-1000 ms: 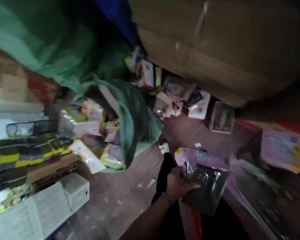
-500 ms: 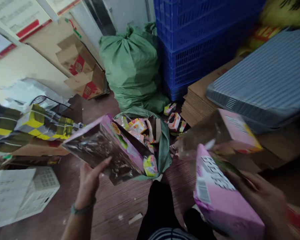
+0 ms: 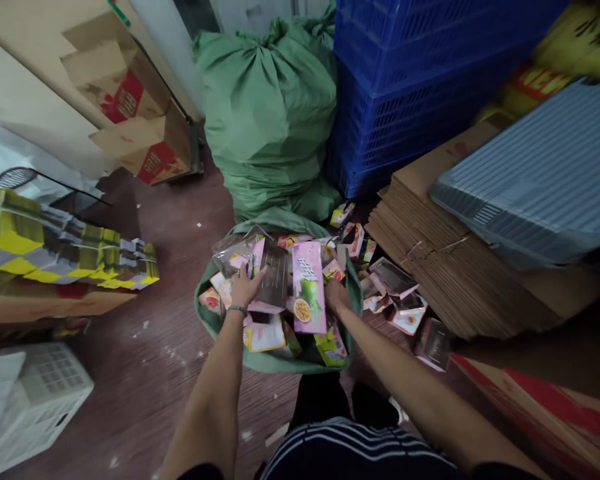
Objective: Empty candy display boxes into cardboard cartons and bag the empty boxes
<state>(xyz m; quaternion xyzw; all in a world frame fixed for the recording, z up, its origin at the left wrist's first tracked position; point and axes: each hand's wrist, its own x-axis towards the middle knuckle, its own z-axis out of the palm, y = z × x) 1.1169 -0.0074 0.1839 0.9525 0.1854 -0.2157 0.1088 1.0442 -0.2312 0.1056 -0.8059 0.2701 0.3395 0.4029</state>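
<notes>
An open green sack [image 3: 273, 363] in front of my feet is heaped with printed cardboard cartons. My left hand [image 3: 246, 288] is at its left side, fingers and thumb around a pink carton with a dark see-through window [image 3: 274, 277]. Beside that, a pink carton with a fruit picture [image 3: 309, 287] stands tilted in the heap. My right hand [image 3: 336, 297] is against its right edge, with the fingers partly hidden. A clear plastic-windowed carton [image 3: 237, 250] lies at the back left of the sack.
A tied, full green sack [image 3: 270, 120] stands behind. Blue crates [image 3: 375, 127] are stacked at its right. Loose cartons [image 3: 405, 313] lie on the floor near flattened cardboard [image 3: 425, 260] under a grey-blue ribbed lid [image 3: 535, 180]. At left are yellow-black bundles [image 3: 80, 247] and a white crate [image 3: 40, 400].
Both hands have moved inward and down into the open sack, bringing the pink cartons from either side into it. The view has tilted lower.
</notes>
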